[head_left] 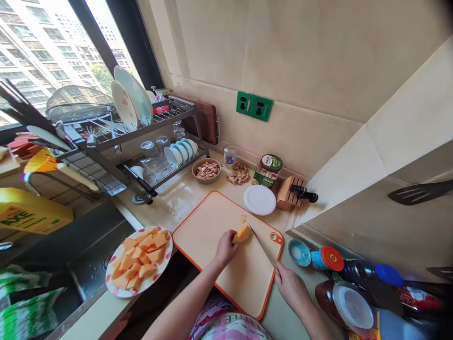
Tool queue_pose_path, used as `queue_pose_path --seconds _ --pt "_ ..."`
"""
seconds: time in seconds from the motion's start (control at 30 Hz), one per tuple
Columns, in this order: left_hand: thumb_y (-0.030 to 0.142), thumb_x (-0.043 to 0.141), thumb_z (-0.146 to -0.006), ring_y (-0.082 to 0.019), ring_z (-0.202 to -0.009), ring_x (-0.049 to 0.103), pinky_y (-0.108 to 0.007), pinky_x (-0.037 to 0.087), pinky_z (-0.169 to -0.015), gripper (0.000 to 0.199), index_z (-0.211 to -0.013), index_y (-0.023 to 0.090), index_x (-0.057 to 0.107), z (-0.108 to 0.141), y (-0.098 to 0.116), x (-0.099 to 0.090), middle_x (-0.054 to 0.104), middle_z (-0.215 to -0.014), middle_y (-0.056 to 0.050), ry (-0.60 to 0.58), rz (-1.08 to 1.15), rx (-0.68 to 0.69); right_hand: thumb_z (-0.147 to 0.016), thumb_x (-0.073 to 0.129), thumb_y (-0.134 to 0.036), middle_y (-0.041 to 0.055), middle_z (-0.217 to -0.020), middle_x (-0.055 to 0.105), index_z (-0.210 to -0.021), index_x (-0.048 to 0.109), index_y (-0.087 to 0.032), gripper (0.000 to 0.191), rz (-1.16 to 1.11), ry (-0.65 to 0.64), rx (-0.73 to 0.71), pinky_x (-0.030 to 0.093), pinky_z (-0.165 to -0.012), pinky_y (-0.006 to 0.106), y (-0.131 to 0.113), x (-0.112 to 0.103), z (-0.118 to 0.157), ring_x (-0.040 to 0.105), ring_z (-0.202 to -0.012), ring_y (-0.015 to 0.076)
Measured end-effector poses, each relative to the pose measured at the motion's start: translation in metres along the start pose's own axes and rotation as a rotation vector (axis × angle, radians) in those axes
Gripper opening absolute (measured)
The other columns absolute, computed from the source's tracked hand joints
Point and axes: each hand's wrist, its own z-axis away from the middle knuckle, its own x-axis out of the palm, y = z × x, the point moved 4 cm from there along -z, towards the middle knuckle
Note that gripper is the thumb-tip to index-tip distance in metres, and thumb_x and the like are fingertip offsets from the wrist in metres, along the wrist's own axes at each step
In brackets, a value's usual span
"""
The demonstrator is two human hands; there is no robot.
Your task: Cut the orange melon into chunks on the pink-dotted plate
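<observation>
A chunk of orange squash [242, 233] clenched in the left hand [225, 248] above a cutting board [226, 212]; the right hand [290, 285] grips a kitchen knife [262, 245] just beside it. A blade slip could nick the holding hand. Cut cubes [139, 259] fill a plate [115, 278] nearby.

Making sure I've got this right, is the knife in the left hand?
No, the kitchen knife is in the right hand, while the left hand holds an orange fruit chunk on the cutting board.
</observation>
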Motion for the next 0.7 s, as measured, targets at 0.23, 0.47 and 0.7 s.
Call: queue_pose_path --seconds 0.23,0.47,0.7 --pt "0.016 0.059 -0.063 -0.015 -0.074 0.059 -0.027 0.047 -0.067 0.023 -0.086 0.016 0.056 0.044 -0.054 -0.047 0.060 -0.083 -0.003 0.169 0.456 -0.105 -0.092 0.026 -0.021 0.0060 -0.073 0.067 -0.090 0.054 -0.020 0.028 -0.064 0.082 -0.091 0.032 -0.053 0.024 -0.049 0.020 0.000 0.064 -0.068 0.0180" --pt "0.010 0.057 -0.060 -0.015 -0.074 0.059 -0.027 0.048 -0.069 0.026 -0.086 0.017 0.056 0.048 -0.056 -0.045 0.061 -0.083 -0.002 0.202 0.507 -0.129 -0.096 0.022 -0.025 0.0066 -0.072 0.064 -0.087 0.052 -0.017 0.032 0.002 0.325 -0.276 0.035 -0.054 0.024 -0.126 -0.004 -0.030 0.064 -0.066 0.0177" --pt "0.008 0.059 -0.059 -0.016 -0.080 0.059 -0.028 0.048 -0.074 0.030 -0.087 0.018 0.055 0.050 -0.057 -0.041 0.061 -0.086 -0.002 0.272 0.447 -0.092 -0.094 0.033 -0.016 0.0090 -0.082 0.070 -0.103 0.053 -0.016 0.022 0.120 0.079 -0.182 0.040 -0.055 0.024 -0.131 0.032 -0.058 0.068 -0.073 0.0189"
